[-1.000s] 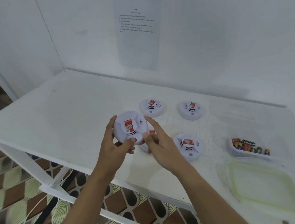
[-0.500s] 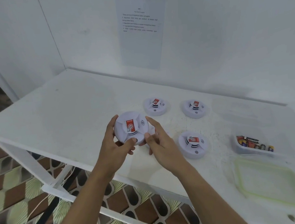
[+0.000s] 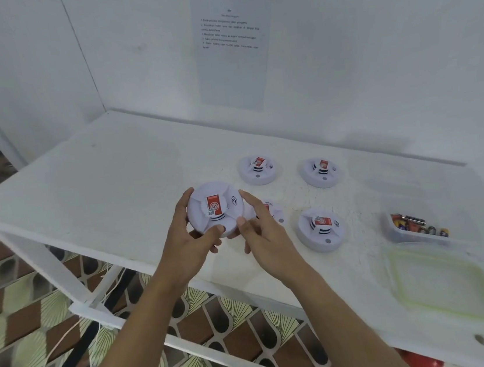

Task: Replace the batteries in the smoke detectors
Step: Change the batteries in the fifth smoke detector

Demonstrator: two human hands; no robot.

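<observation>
A round white smoke detector [image 3: 216,207] with a red label is held above the white table [image 3: 97,182], near its front edge. My left hand [image 3: 189,238] grips its left and lower rim, thumb on the front. My right hand [image 3: 258,230] pinches its right edge between thumb and fingers. Another detector [image 3: 274,209] lies on the table, partly hidden behind my right hand. Three more detectors lie on the table: one at the back [image 3: 259,169], one at the back right [image 3: 320,172] and one at the front right [image 3: 321,229].
A small clear tub of batteries [image 3: 414,227] sits at the right. In front of it lies a clear lid with a green rim [image 3: 442,283]. A printed sheet [image 3: 231,47] hangs on the back wall. Patterned floor shows below the table's frame.
The held detector stays between both hands with its label turned slightly. The view has shifted a little, otherwise nothing on the table has moved.
</observation>
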